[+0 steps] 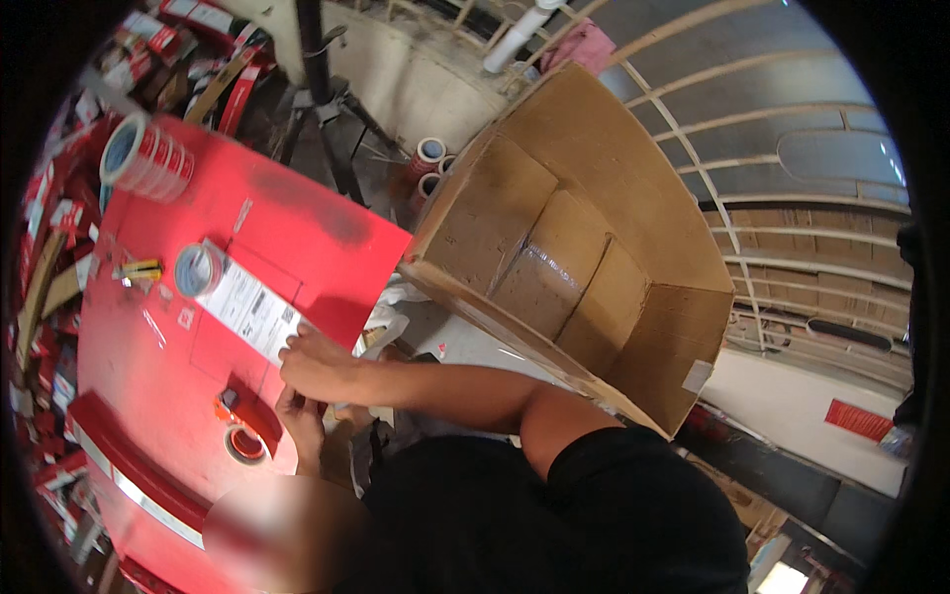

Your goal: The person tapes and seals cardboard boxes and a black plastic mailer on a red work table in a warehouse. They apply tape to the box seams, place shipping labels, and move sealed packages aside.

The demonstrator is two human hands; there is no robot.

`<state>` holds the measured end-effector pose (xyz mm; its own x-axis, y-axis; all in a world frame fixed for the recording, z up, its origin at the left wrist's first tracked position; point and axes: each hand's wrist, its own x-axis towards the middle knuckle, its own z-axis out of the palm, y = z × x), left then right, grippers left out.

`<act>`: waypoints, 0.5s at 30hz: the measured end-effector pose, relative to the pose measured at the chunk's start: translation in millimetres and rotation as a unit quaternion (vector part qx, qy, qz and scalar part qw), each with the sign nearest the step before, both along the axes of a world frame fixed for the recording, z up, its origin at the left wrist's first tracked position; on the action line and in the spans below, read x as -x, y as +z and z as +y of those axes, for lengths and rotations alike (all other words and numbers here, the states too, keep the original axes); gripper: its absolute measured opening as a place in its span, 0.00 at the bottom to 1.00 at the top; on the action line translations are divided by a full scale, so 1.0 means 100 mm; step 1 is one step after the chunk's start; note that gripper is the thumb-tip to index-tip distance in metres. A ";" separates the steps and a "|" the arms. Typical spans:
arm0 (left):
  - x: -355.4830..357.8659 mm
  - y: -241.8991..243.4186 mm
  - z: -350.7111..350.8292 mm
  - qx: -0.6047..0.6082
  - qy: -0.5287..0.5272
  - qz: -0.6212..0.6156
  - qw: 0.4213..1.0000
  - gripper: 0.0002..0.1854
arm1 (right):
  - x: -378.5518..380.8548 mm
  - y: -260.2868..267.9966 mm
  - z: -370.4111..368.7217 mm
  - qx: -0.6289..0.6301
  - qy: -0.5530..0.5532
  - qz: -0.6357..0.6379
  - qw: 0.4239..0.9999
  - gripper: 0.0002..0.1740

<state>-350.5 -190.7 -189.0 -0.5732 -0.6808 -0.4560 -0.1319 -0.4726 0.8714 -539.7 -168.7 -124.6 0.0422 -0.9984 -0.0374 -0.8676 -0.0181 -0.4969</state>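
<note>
A long white printed label sheet [249,308] lies on the red tabletop [148,297], one end beneath a clear tape roll [198,270]. My right hand [319,367] has bent fingers on its near end, seeming to pinch it at the table's edge. My left hand [303,427] is just below the right one, fingertips close to it; whether it holds anything is hidden. An orange tape dispenser with a tape roll [245,444] sits on the red surface left of my left hand. A yellow box cutter [141,270] lies farther left.
Several stacked tape rolls [148,160] stand at the table's far left corner. A large open cardboard box [571,245] is on the right. Further tape rolls [429,152] stand behind, near a dark metal stand [319,89]. A curved red-and-white strip [133,475] lies at lower left, beside piled cartons.
</note>
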 end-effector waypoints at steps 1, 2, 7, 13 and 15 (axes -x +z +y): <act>0.13 0.11 0.04 0.002 0.003 -0.014 1.000 0.05 | 0.02 -0.03 0.03 -0.011 -0.022 -0.008 1.000 0.09; 0.19 0.14 0.04 -0.002 -0.010 -0.031 0.999 0.04 | 0.05 -0.06 0.05 -0.021 -0.050 -0.043 0.998 0.10; 0.17 0.25 -0.05 0.019 -0.031 -0.062 0.997 0.03 | 0.00 -0.14 -0.19 -0.097 -0.143 -0.153 0.973 0.12; 0.16 0.24 -0.08 -0.023 -0.031 -0.058 0.998 0.11 | -0.02 -0.33 -0.85 -0.014 -0.276 -0.200 0.940 0.11; 0.23 0.31 -0.01 -0.023 -0.007 -0.107 0.994 0.08 | -0.02 -0.33 -1.17 0.066 -0.367 -0.172 0.912 0.07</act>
